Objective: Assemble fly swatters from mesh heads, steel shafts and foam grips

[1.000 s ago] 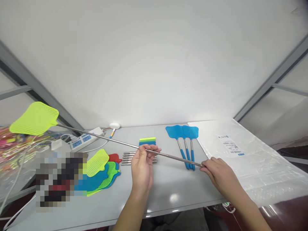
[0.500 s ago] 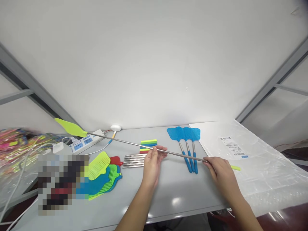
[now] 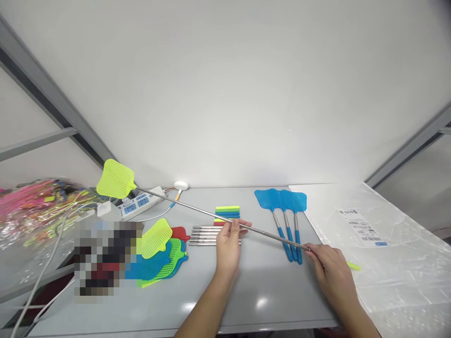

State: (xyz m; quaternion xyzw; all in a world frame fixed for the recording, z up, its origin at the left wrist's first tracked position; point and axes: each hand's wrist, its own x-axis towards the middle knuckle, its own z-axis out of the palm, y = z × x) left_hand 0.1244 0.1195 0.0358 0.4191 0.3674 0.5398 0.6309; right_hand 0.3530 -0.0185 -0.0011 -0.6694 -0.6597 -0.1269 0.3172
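Observation:
A fly swatter [image 3: 116,179] with a yellow-green perforated head and a long extended metal rod slants across the view, head at upper left. My right hand [image 3: 333,270] wraps round its handle end; the yellow-green grip tip pokes out beyond the hand. Partway along the rod, my left hand [image 3: 229,241] pinches it between thumb and fingers. Beneath that hand lie several metal rods [image 3: 204,235], partly covered by it, and several coloured grip tubes [image 3: 227,211]. Three blue fly swatters [image 3: 282,201] lie side by side between my hands, the rod crossing above their handles.
Loose swatter heads [image 3: 155,239] in yellow, blue, green and red overlap at the left, near a blurred-out patch. Behind are a power strip [image 3: 143,202] and a white round device [image 3: 181,185]. Plastic-wrapped colourful items [image 3: 38,202] fill the far left; a white plastic package [image 3: 398,263] covers the right side.
The swatter's head has turned from nearly edge-on to showing its flat face. Both hands keep hold of it. The camera view has shifted, moving the table's contents rightward.

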